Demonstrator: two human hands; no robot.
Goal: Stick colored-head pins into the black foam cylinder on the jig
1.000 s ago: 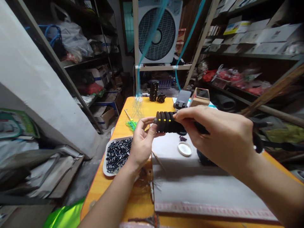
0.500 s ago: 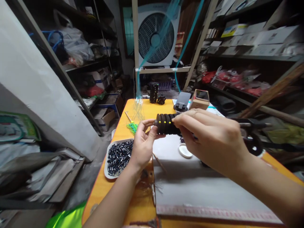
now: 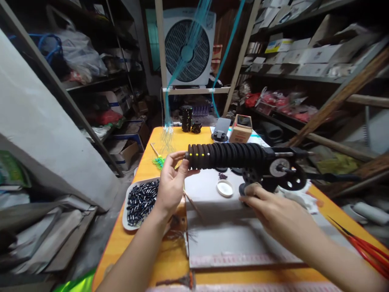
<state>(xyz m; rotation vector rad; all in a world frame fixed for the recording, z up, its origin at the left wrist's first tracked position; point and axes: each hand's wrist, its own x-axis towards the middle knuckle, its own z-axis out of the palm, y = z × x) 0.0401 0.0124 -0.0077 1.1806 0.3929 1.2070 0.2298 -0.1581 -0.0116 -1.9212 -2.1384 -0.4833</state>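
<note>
Two-hand position at the ribbed black cylinder (image 3: 231,156)

The ribbed black cylinder lies horizontally above the flat white board (image 3: 243,239); its right end meets a geared mechanism (image 3: 294,180) with a pale disc. Three yellow dots (image 3: 197,155) and one white dot (image 3: 208,154) line the leftmost ribs. The left hand (image 3: 172,180) pinches the cylinder's left end between thumb and fingers. The right hand (image 3: 264,198) is below, its curled fingers at a dark rounded part (image 3: 242,189); whether they grip it cannot be told. A white tray (image 3: 125,217) contains glossy, dark tubular beads (image 3: 142,200). Print on the cardboard box (image 3: 240,135) and fan casing (image 3: 212,44) is too small to read.
</note>
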